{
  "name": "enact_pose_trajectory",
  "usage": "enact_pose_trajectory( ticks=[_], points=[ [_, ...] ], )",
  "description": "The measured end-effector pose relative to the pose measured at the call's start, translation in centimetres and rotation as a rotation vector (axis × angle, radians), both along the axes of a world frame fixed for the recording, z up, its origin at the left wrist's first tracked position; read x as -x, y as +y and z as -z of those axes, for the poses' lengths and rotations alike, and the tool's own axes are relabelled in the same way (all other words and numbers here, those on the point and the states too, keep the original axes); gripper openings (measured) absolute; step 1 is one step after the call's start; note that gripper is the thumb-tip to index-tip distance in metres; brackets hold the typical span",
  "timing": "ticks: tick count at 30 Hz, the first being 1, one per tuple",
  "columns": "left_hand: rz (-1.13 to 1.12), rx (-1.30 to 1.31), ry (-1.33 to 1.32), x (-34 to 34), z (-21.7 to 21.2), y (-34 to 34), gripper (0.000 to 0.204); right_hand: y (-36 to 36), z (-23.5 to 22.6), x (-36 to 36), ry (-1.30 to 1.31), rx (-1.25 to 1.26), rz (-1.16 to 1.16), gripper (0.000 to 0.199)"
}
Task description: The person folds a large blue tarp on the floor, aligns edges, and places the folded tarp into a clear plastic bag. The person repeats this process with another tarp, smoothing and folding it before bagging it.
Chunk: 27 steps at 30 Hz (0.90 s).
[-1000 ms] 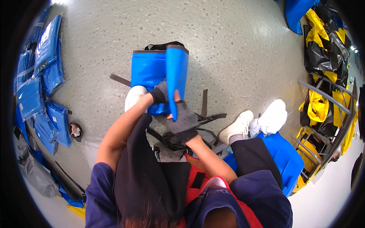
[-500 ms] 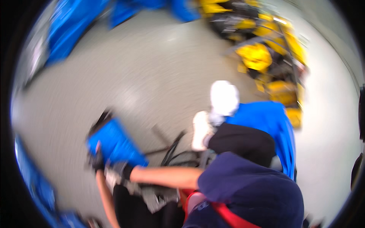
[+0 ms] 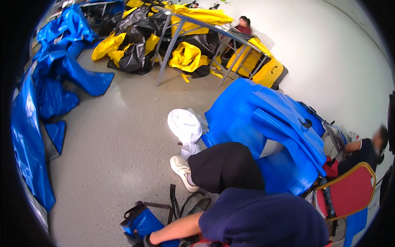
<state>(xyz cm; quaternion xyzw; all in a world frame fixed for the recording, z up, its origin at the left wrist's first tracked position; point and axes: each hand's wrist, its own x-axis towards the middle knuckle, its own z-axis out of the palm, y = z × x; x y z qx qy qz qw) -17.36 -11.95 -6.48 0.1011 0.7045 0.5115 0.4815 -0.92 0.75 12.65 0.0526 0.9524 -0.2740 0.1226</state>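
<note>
One bare forearm, the right, reaches down to the lower edge of my view, where the right hand [image 3: 147,241], in one dark glove, is at the near side of a single small blue bag [image 3: 144,220]. The bag has one dark loop at its top and sits low on the floor [image 3: 119,168], just ahead of the person. Of the left hand [image 3: 132,238] I see only a dark patch by the bag's left side, half cut off; whether either hand's fingers are together or apart, I can't tell. One brown strap [image 3: 159,205] runs from the top of the bag toward several black straps [image 3: 196,201], too tangled to count.

One pale shoe [image 3: 181,169] shows below one black trouser leg [image 3: 224,166], with one white roll of band [image 3: 184,124] just beyond it. One big blue sheet [image 3: 238,115] spreads past the knee, and more blue sheets [image 3: 31,136] pile along the left. One grey-legged table [image 3: 175,37] stands among yellow and black pieces [image 3: 187,57], too many to number. Two other people, one far back [image 3: 243,29] and one at the right [image 3: 360,154], are near the wall, with one red chair [image 3: 347,191] close to the second.
</note>
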Motion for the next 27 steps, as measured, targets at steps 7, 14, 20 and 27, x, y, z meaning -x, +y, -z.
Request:
enact_pose_trajectory(
  ticks=[7, 14, 20, 27],
  points=[
    [0.968, -0.643, 1.038, -2.7, -31.6, 15.8, 0.03, 11.1, -22.9, -2.6, 0.498, -0.774, 0.093, 0.108],
    [1.165, -0.118, 1.122, -8.8, -60.6, 7.2, 0.045, 7.2, -42.7, -10.4, 0.136, -0.181, -0.063, 0.057],
    [1.19, -0.126, 1.081, -12.4, -52.0, -3.9, 0.043, 4.4, -35.6, -24.7, 0.191, 0.357, 0.118, 0.057],
    [1.387, -0.279, 1.038, -14.1, -52.6, -2.6, 0.081, 5.1, -29.8, -24.4, 0.103, 0.564, 0.251, 0.057]
  ],
)
